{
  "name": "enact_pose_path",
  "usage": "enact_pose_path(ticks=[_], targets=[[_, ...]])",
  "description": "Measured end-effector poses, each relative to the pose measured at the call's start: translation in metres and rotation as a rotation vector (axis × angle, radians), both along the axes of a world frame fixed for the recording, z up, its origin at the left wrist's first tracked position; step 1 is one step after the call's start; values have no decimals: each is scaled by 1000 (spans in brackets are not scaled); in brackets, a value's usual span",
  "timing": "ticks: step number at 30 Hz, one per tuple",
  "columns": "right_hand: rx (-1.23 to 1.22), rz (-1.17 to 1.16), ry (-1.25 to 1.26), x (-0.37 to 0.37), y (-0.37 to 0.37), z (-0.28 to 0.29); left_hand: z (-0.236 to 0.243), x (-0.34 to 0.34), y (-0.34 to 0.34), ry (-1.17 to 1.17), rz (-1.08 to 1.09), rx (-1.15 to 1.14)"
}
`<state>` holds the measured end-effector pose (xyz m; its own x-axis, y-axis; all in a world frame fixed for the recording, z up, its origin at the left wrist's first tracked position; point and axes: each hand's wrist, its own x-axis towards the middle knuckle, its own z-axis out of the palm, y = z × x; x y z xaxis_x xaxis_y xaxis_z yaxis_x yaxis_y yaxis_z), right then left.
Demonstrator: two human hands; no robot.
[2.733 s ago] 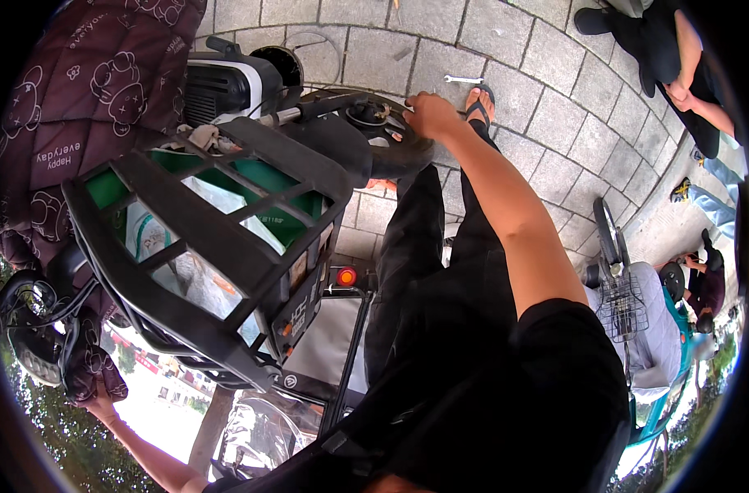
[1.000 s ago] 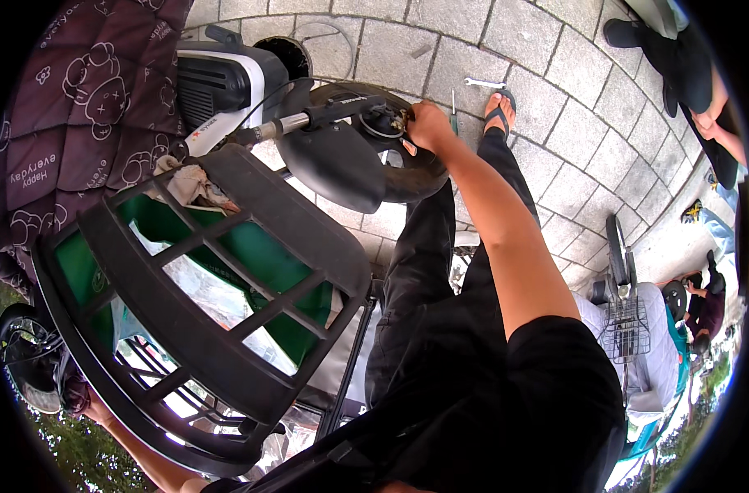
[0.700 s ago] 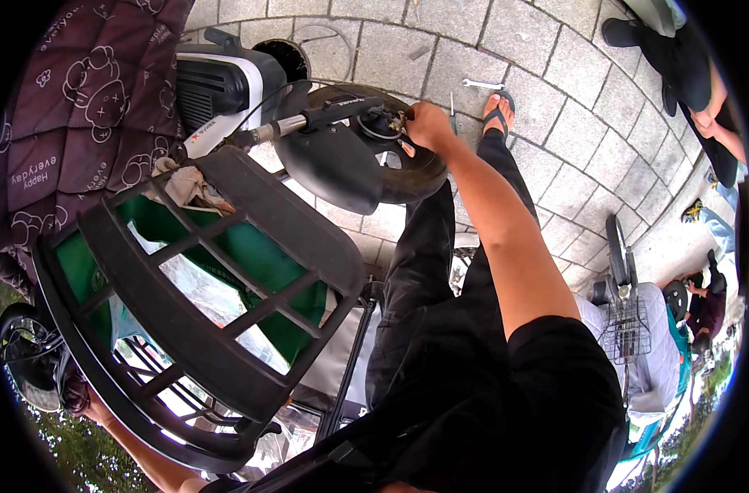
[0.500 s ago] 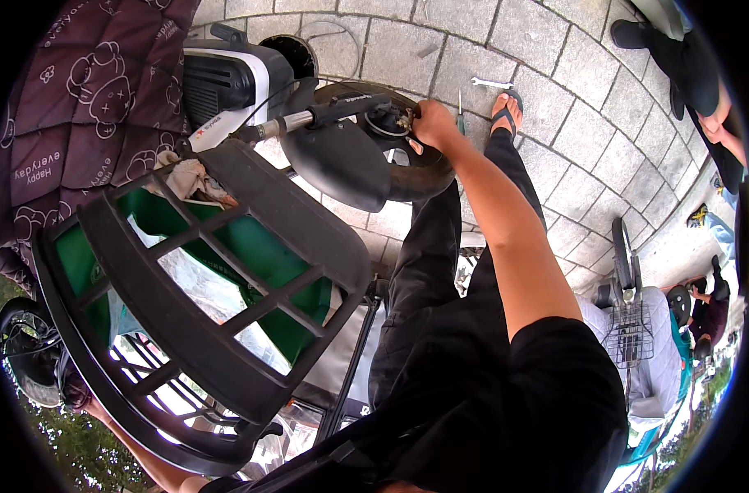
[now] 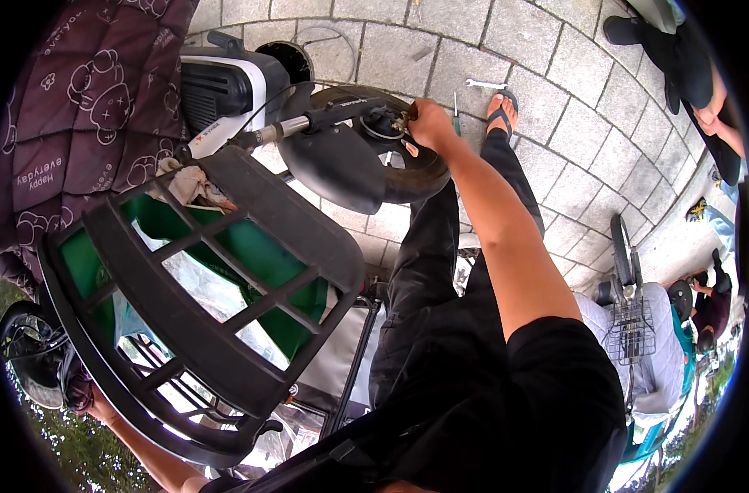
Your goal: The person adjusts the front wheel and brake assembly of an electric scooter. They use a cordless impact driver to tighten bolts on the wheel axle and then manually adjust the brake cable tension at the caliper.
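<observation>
In the head view, the right hand (image 5: pixel 430 123) reaches forward and down to the small black wheel (image 5: pixel 366 156) of a scooter. The fingers are closed around something small at the hub (image 5: pixel 387 127), in the middle of the wheel. It may be a nut or a small tool, but I cannot tell which, because the hand covers it. The left hand (image 5: pixel 95 403) is low at the left edge, behind the black plastic basket (image 5: pixel 202 279). It seems to grip the edge of the vehicle there, but whether it is closed or loose I cannot tell.

To do this step well, I think the right hand should keep its grip straight on the hub part and turn without slipping, while the left hand keeps the scooter steady so that the wheel does not swing away.

The wheel is black, with a thick rubber tyre and a dark round mudguard (image 5: pixel 333 168) lying over its left side. It is lifted over the grey paving stones (image 5: pixel 555 90), just in front of the person's black trousers. A chrome and black handlebar (image 5: pixel 309 123) points toward it from the left.

On the paving, just beyond the wheel, lie a silver wrench (image 5: pixel 485 84) and a thin screwdriver (image 5: pixel 455 115). The person's foot in a sandal (image 5: pixel 502 111) is beside them.
</observation>
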<state>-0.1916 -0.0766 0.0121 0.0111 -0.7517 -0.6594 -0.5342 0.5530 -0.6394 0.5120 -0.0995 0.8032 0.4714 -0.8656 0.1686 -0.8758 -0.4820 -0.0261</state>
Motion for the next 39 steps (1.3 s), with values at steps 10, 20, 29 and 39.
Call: enact_pose_path(ticks=[10,20,29,39], targets=[[-276,-26,-152,-40,43,160,5,2,-3,-37,-61,3],[-543,347,325,-13,97,178,32,-10,-10,84,-49,308],[335,549,611,-106,148,152,34,22,-17,-25,-191,192],[374,334,477,-116,138,174,15,51,-28,-96,-367,191]])
